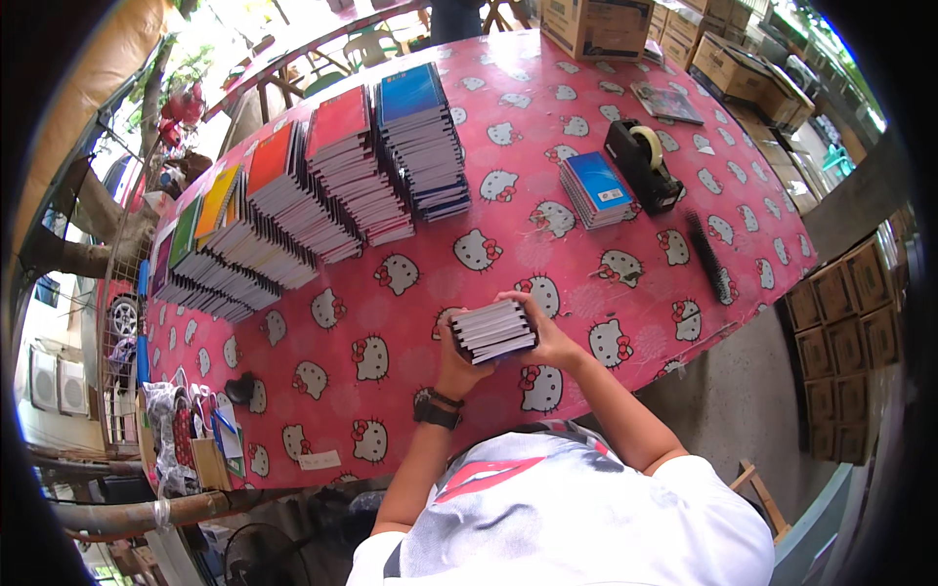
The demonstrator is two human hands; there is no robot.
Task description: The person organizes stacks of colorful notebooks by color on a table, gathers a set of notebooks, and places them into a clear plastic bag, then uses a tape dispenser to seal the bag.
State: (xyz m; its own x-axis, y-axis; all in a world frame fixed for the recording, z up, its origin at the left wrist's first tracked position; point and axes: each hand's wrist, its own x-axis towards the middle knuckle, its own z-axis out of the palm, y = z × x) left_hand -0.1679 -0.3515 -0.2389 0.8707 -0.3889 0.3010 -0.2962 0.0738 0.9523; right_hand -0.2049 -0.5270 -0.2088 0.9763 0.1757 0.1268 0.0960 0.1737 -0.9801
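Note:
Between my two hands, just above the pink table near my body, is a small stack of spiral notebooks point(495, 330) with page edges and dark bindings facing up. My left hand point(453, 365) closes on its left side, a dark watch on the wrist. Along its right side my right hand point(549, 342) grips it, fingers over the far edge. The covers of these notebooks are mostly hidden. Farther off to the right lies a short stack of blue notebooks point(594, 188), apart from my hands.
Tall notebook stacks stand in a row at the far left: blue point(410, 93), red point(339, 119), orange point(271, 158), yellow point(217, 200), green point(184, 234). A tape dispenser point(645, 164), a black brush point(710, 257) and a carton point(596, 27) occupy the patterned tablecloth point(469, 400).

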